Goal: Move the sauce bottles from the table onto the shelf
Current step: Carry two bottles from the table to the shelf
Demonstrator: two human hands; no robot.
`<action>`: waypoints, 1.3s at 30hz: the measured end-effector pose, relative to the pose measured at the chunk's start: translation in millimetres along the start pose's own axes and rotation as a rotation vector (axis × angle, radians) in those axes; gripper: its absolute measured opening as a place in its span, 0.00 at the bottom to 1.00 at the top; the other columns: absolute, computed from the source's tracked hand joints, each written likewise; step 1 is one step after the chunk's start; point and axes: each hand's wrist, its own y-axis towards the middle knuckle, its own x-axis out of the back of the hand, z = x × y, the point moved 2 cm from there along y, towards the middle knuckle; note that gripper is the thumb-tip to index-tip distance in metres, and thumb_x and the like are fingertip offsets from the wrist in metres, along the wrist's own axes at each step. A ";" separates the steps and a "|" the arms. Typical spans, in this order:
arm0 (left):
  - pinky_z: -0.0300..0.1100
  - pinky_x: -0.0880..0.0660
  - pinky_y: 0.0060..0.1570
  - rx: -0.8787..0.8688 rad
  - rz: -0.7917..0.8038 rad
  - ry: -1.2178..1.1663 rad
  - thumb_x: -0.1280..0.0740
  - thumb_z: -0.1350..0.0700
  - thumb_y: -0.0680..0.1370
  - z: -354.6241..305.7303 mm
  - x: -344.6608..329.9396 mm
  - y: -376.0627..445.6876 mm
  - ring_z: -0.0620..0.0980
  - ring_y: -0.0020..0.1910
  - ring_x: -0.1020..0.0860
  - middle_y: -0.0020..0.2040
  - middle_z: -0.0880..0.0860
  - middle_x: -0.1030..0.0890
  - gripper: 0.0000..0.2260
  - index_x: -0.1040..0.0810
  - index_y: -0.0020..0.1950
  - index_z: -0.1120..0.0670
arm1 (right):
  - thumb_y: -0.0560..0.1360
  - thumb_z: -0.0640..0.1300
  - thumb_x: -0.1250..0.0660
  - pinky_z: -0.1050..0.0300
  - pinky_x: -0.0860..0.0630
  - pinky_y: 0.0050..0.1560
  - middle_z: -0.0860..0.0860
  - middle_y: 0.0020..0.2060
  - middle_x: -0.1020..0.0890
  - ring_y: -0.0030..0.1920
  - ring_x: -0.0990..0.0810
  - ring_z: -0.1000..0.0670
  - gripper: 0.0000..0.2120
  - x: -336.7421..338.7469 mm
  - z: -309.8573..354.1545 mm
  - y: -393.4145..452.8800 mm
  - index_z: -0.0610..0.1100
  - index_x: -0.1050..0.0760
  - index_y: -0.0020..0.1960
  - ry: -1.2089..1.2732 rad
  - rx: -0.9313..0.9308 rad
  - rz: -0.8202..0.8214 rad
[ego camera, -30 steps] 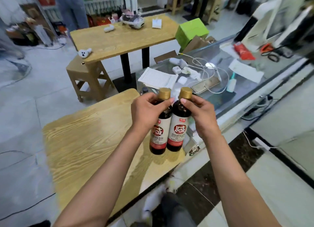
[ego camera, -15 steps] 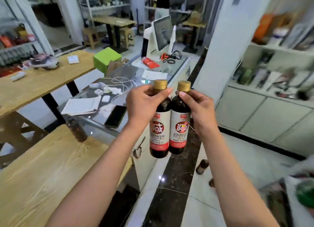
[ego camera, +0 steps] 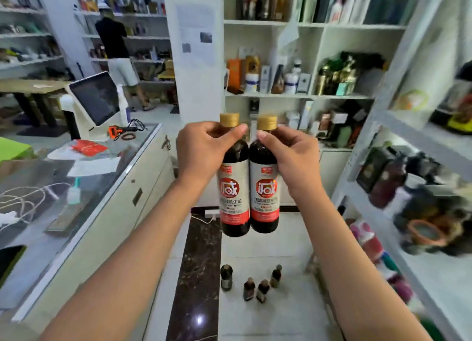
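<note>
Two dark sauce bottles with gold caps and white-and-red labels hang side by side in mid-air, touching. My left hand (ego camera: 201, 151) grips the neck of the left bottle (ego camera: 233, 195). My right hand (ego camera: 293, 159) grips the neck of the right bottle (ego camera: 264, 195). Both bottles are upright, above the floor, in front of a white shelf unit (ego camera: 301, 95) filled with goods. A second white shelf (ego camera: 408, 136) stands close on the right, blurred. The table is out of view.
Several small dark bottles (ego camera: 255, 287) stand on the floor below my hands. A glass counter (ego camera: 84, 177) with cables, papers and a screen (ego camera: 95, 98) runs along the left. A person (ego camera: 115, 49) stands at far shelves. A white pillar (ego camera: 194, 60) rises ahead.
I have turned right, away from the wooden table, carrying both bottles. The shelves now fill the view ahead and to the right. My grip on the bottles is unchanged.
</note>
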 end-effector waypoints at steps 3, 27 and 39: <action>0.48 0.19 0.38 -0.050 0.012 -0.034 0.27 0.36 0.68 -14.6 -38.3 11.1 0.39 0.35 0.18 0.36 0.43 0.16 0.17 0.14 0.43 0.49 | 0.74 0.39 0.27 0.55 0.20 0.42 0.47 0.37 0.14 0.39 0.15 0.51 0.04 35.8 2.2 17.1 0.37 0.16 0.44 -0.066 0.025 -0.048; 0.49 0.18 0.39 -0.219 0.466 -0.561 0.26 0.36 0.68 -130.2 -397.1 136.2 0.40 0.34 0.18 0.35 0.44 0.16 0.16 0.15 0.41 0.49 | 0.74 0.41 0.27 0.63 0.21 0.40 0.52 0.38 0.13 0.40 0.14 0.54 0.02 287.3 14.7 182.8 0.43 0.15 0.47 -0.512 0.131 -0.635; 0.45 0.20 0.40 -0.307 0.617 -0.730 0.29 0.35 0.70 -212.8 -516.2 142.1 0.38 0.36 0.19 0.37 0.42 0.16 0.16 0.14 0.45 0.47 | 0.75 0.43 0.27 0.54 0.17 0.44 0.53 0.38 0.13 0.41 0.14 0.52 0.03 384.8 24.5 219.3 0.46 0.15 0.45 -0.737 0.161 -0.992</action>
